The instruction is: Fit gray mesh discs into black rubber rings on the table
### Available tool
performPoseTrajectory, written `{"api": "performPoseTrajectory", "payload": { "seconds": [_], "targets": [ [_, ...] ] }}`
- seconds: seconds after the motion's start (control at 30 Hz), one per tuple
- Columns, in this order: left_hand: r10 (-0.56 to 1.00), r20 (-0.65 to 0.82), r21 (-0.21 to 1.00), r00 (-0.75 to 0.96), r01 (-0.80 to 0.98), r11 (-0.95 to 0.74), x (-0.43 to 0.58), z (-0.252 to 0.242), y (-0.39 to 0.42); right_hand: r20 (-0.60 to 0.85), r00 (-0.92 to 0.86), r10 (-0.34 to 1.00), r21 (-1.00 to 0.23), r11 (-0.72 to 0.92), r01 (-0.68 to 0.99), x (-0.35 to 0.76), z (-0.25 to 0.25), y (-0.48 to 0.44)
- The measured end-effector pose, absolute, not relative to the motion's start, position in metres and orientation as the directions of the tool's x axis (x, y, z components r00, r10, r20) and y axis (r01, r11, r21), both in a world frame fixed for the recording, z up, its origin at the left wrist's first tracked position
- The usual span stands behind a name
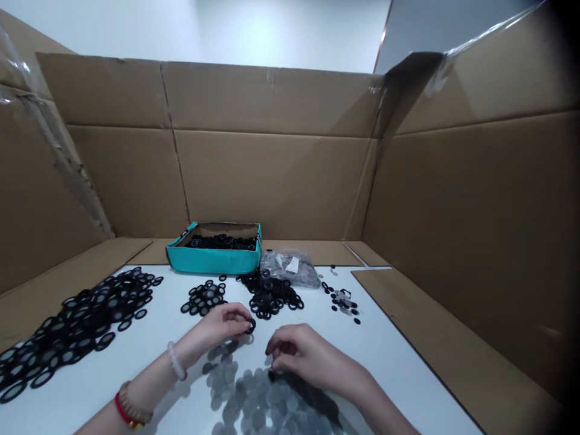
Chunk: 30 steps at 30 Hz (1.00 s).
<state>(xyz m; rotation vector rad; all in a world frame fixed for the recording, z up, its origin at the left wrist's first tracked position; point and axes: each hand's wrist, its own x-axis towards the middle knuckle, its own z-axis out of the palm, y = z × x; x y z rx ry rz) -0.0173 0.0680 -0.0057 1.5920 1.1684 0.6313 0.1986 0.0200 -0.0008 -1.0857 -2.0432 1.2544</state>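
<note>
My left hand (222, 323) pinches a black rubber ring (251, 326) between its fingertips, above the white tabletop (163, 326). My right hand (301, 353) is curled just over a spread of grey mesh discs (254, 399), and its fingertips hide whatever they may touch. Beyond the hands lie two heaps of black rings (270, 296) (203, 297). At the left, many black rings with grey centres (77, 332) cover the table in a broad band.
A teal box (212, 260) full of black rings stands at the back edge of the table. Next to it lies a clear bag of grey discs (287, 269). Small black and grey pieces (342, 302) are scattered at the right. Cardboard walls (272, 181) surround the table.
</note>
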Motion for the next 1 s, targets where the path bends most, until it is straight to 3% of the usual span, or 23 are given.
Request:
{"api": "performPoseTrajectory", "payload": {
  "seconds": [0.13, 0.33, 0.47, 0.7, 1.0],
  "targets": [
    [0.885, -0.207, 0.974, 0.416, 0.177, 0.145, -0.011, -0.003, 0.051, 0.032, -0.513, 0.858, -0.930, 0.214, 0.300, 0.195, -0.005, 0.029],
    [0.904, -0.166, 0.985, 0.393, 0.020, 0.172, -0.001, 0.004, 0.040, 0.126, -0.314, 0.941, -0.987, 0.151, 0.057, 0.180, -0.007, 0.032],
    [0.926, -0.097, 0.995, 0.364, 0.005, 0.102, 0.001, 0.004, 0.036, 0.155, -0.211, 0.965, -0.988, 0.155, -0.013, 0.172, -0.011, 0.029],
    [0.940, 0.037, 0.998, 0.338, 0.032, -0.051, 0.004, -0.004, 0.029, 0.192, -0.116, 0.974, -0.981, 0.193, -0.004, 0.165, -0.017, 0.024],
    [0.966, 0.022, 1.000, 0.257, 0.008, -0.025, 0.004, 0.005, 0.030, 0.163, -0.196, 0.967, -0.971, 0.193, 0.143, 0.166, -0.010, 0.021]
  ]
}}
